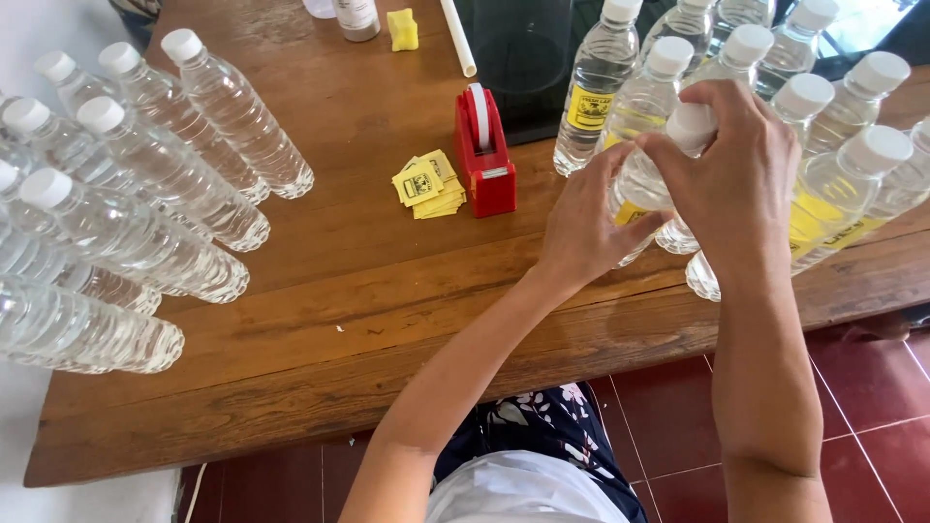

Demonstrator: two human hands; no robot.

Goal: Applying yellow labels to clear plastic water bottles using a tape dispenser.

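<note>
Gripping a clear water bottle [641, 174] near the table's [320, 358] front edge, the left hand [591, 228] wraps its body while right hand [741, 179] fingers curl over the white cap (labelled bottles crowd behind); bare wood lies open toward the red tape dispenser [484, 155].

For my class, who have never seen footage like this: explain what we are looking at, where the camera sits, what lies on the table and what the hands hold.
The single picture comes from a camera on a person's head, looking down at their bare hands. The left hand and right hand together grip one clear bottle with a white cap and yellow label. On the wooden table stand labelled bottles at the right and plain bottles at the left. Between them lie a red tape dispenser and a pile of yellow labels.
</note>
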